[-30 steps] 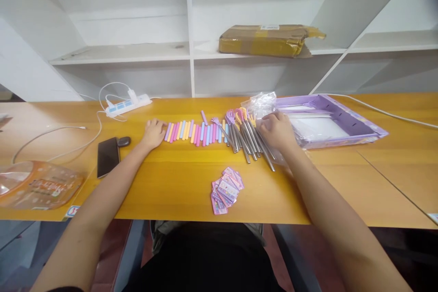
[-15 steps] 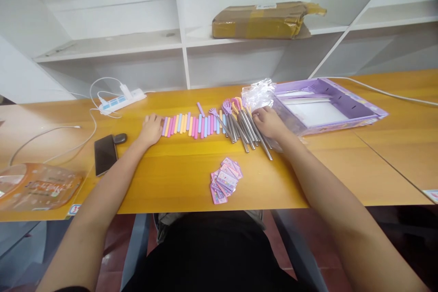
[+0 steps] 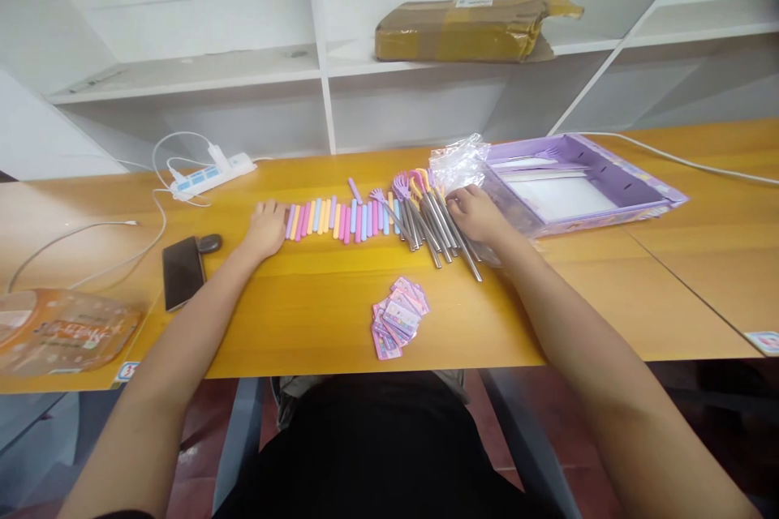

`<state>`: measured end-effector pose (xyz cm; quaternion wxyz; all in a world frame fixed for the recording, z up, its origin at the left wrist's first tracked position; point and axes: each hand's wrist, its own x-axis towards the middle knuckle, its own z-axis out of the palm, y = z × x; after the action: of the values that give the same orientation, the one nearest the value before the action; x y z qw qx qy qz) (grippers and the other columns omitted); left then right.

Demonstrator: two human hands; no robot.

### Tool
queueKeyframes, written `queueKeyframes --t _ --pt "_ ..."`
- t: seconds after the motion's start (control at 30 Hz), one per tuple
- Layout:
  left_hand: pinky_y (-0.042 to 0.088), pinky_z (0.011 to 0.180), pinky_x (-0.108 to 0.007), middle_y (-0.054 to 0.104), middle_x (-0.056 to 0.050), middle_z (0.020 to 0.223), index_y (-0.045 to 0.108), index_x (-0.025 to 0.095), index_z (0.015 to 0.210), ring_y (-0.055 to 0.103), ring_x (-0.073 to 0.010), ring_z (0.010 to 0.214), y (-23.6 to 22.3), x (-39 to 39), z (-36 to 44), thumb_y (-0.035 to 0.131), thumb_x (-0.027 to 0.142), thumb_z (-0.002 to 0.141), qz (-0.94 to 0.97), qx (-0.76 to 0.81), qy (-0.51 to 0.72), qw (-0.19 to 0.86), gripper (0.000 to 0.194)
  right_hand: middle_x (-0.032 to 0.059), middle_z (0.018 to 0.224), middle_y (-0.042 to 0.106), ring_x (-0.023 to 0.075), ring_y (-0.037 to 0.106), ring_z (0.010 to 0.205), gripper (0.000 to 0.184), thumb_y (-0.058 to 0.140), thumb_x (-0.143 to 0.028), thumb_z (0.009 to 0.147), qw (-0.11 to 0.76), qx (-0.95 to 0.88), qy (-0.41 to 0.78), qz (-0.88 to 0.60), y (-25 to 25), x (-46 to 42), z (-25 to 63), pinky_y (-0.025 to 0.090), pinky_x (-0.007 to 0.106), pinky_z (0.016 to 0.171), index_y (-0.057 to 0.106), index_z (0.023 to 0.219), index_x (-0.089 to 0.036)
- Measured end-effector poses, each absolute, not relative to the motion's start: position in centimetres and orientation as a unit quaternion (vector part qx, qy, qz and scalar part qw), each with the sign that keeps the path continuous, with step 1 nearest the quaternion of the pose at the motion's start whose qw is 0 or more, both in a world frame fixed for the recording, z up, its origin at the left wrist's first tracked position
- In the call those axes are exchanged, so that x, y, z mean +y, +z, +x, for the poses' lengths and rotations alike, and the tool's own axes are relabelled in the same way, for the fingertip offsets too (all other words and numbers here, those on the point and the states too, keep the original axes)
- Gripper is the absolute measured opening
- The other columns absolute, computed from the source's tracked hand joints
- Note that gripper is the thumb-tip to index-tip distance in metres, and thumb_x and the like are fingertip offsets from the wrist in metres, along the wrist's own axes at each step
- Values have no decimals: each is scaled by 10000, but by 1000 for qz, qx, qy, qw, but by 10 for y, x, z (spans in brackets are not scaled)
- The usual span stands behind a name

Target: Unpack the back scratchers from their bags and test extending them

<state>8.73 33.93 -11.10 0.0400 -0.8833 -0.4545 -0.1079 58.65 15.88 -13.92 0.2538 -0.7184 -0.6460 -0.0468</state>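
Note:
A row of pastel sticks (image 3: 341,217) in pink, blue, yellow and purple lies across the middle of the wooden table (image 3: 316,308). My left hand (image 3: 265,227) rests at the row's left end, fingers loosely curled against the first sticks. To the right lies a bundle of metal rods with coloured hand-shaped tips (image 3: 429,215). My right hand (image 3: 478,212) lies on the rods' right side, fingers bent over them, beside crumpled clear plastic bags (image 3: 459,162).
A purple tray-like box (image 3: 633,199) sits right of the bags. A small pile of pink cards (image 3: 398,324) lies near the table's front edge. A phone (image 3: 181,270), a power strip (image 3: 210,174) with cables and an orange plastic package (image 3: 64,332) are at the left. A cardboard parcel (image 3: 475,26) lies on the shelf.
The view has tilted and shifted slightly. Both hands stay at the ends of the sticks and rods; my right hand has edged a little left over the rods.

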Motion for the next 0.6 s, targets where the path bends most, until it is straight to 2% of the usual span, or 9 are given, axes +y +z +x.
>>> queueKeyframes --t 0.37,0.6 --pt "476 1097 -611 606 -234 1368 641 134 1460 523 -444 1252 -110 337 88 434 172 1013 -883 -456 -101 49 494 195 1126 724 373 613 1205 393 429 -325 1063 249 -653 -41 -714 -139 159 587 484 508 1128 762 1167 -144" --pt "471 1102 -598 608 -253 1380 643 86 1460 519 -442 1251 -109 337 89 419 164 1016 -883 -456 -92 62 503 198 1109 725 379 622 1180 400 437 -336 1056 256 -653 -45 -711 -139 159 587 497 515 1110 771 1153 -139"
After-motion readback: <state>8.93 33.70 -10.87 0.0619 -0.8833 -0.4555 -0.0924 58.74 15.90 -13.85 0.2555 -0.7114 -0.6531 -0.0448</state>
